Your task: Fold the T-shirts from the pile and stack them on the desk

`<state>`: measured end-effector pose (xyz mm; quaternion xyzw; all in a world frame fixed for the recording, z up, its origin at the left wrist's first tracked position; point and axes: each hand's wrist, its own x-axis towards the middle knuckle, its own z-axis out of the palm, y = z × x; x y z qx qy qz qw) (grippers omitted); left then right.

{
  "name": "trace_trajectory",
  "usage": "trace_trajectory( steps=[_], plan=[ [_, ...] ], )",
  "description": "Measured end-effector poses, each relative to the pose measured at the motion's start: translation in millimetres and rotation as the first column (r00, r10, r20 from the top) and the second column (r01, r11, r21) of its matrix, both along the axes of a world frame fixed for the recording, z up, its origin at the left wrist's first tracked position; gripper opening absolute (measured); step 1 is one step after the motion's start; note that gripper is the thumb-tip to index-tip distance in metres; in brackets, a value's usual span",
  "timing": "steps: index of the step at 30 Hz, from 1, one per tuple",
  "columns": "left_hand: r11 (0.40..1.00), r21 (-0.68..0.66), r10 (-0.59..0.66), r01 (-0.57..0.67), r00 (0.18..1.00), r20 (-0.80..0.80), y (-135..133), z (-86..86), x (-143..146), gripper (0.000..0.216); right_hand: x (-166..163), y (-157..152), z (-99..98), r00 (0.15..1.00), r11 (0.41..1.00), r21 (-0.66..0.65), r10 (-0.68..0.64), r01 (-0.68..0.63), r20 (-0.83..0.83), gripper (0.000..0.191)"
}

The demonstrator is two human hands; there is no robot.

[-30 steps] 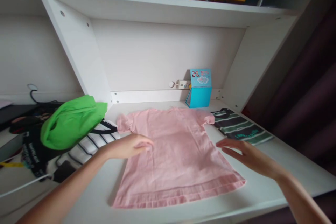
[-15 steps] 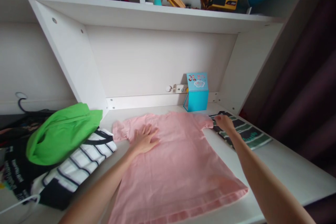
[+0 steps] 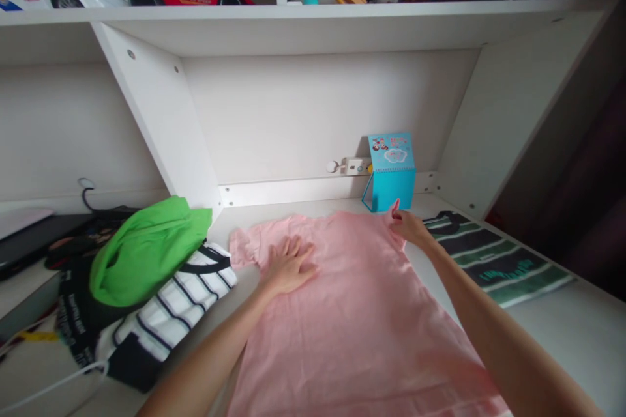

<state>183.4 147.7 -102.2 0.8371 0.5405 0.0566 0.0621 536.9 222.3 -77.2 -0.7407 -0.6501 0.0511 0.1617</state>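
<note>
A pink short-sleeved shirt [image 3: 352,313] lies spread over the white desk, its bottom hem running out of the picture. My left hand [image 3: 289,268] rests flat near the shirt's left shoulder, fingers spread. At the opposite shoulder, my right hand [image 3: 408,227] pinches the right sleeve, and a fold of pink cloth stands up at the fingertips. Just beyond that hand lies a folded green and dark striped garment [image 3: 493,257].
At left, a green garment [image 3: 147,254] tops a white striped shirt [image 3: 171,306] and dark clothes. A blue desk calendar [image 3: 392,186] stands behind the right sleeve, near a wall socket [image 3: 357,166]. Overhead, a shelf [image 3: 313,12] holds toy vehicles.
My right hand has moved in from just beyond the right sleeve and now grips it, lifting and folding its end inward. The left hand stays on the shirt. The view has shifted.
</note>
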Motion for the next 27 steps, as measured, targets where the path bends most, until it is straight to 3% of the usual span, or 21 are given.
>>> trace_trajectory(
  steps=[4, 7, 9, 11, 14, 17, 19, 24, 27],
  plan=[
    [1.000, 0.000, -0.005, 0.005, 1.000, 0.012, -0.4, -0.3, 0.2, 0.068, 9.2, -6.9, 11.1, 0.996, 0.992, 0.091, -0.086, 0.083, 0.035, 0.020],
    [1.000, -0.005, 0.000, 0.000, 1.000, 0.011, -1.1, 1.2, 0.7, 0.068, 20.0, -14.9, 15.7, 0.982, 0.982, 0.083, -0.178, 0.172, 0.065, 0.024],
    [1.000, -0.012, 0.004, -0.004, 1.000, 0.009, -1.3, 2.3, 0.7, 0.069, 11.8, -20.1, 18.9, 0.982, 0.984, 0.069, -0.171, 0.165, 0.082, 0.030],
    [1.000, -0.015, -0.001, 0.001, 1.000, 0.012, -1.5, 2.9, 0.4, 0.070, -16.9, -27.4, 21.6, 0.991, 0.993, 0.084, -0.091, 0.083, 0.097, 0.035],
    [1.000, -0.009, -0.009, 0.009, 1.000, 0.017, -1.4, 1.7, 0.3, 0.068, -92.0, -51.0, 17.7, 0.974, 0.973, 0.102, 0.193, -0.205, 0.117, 0.042],
    [1.000, -0.024, 0.005, -0.006, 1.000, -0.012, -0.6, -0.8, 1.3, 0.065, -168.0, -88.8, 0.2, 0.854, 0.854, 0.056, 0.510, -0.517, 0.108, 0.049],
    [0.999, -0.043, 0.021, -0.022, 0.999, -0.027, 2.2, -1.4, 1.1, 0.065, -197.9, -111.4, -13.7, 0.797, 0.796, 0.054, 0.597, -0.602, 0.092, 0.057],
    [0.983, -0.170, 0.068, -0.070, 0.997, -0.022, 26.7, 3.9, -17.5, 0.065, -199.0, -132.9, -27.5, 0.784, 0.783, 0.045, 0.620, -0.621, 0.020, 0.062],
    [0.964, -0.162, 0.214, -0.211, 0.977, 0.001, 51.1, 8.5, -39.2, 0.063, -187.8, -146.4, -20.0, 0.790, 0.792, -0.037, 0.610, -0.609, 0.055, 0.063]
  ],
)
